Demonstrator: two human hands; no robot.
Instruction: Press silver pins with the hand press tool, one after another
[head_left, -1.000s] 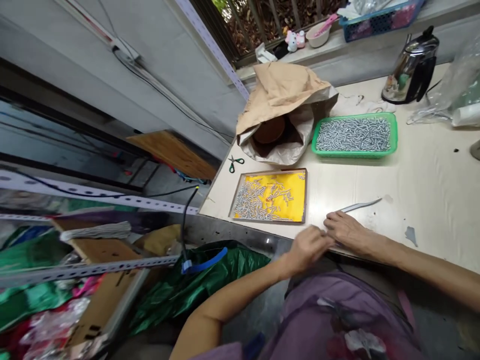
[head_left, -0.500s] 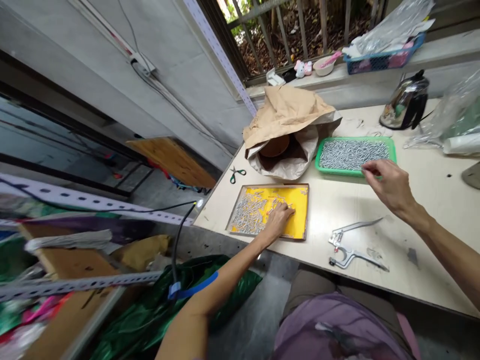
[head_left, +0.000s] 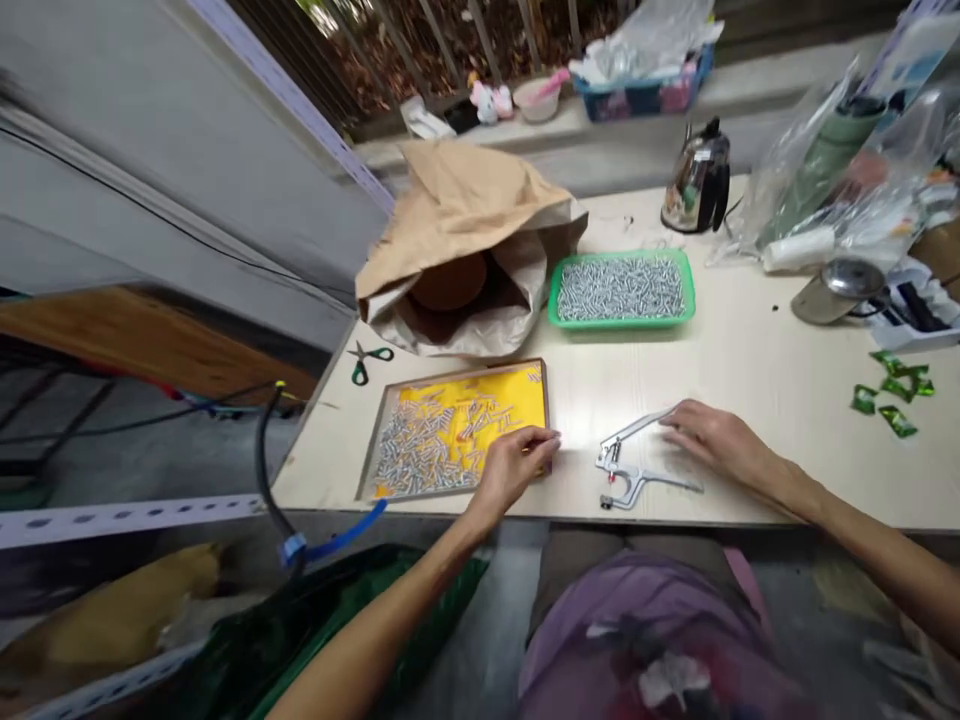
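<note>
My left hand is over the right edge of a shallow tray lined in yellow. Its thumb and fingertips are pinched together, and whatever lies between them is too small to make out. Small silvery metal pins are scattered across the tray, thickest at its left. Fingers apart, my right hand reaches around the end of the upper handle of a metal plier-like hand tool. That tool lies flat on the table with its handles spread; whether the fingers press on it is unclear.
A green container full of similar metal pins stands behind the tools. Left of it rests an open brown paper bag, with green-handled scissors nearby. A kettle, a metal cup and green wrappers are at the right.
My left hand has moved from inside the yellow tray to its right edge. My right hand has come from beside the green container down to the tool's handle. The view has swung right.
</note>
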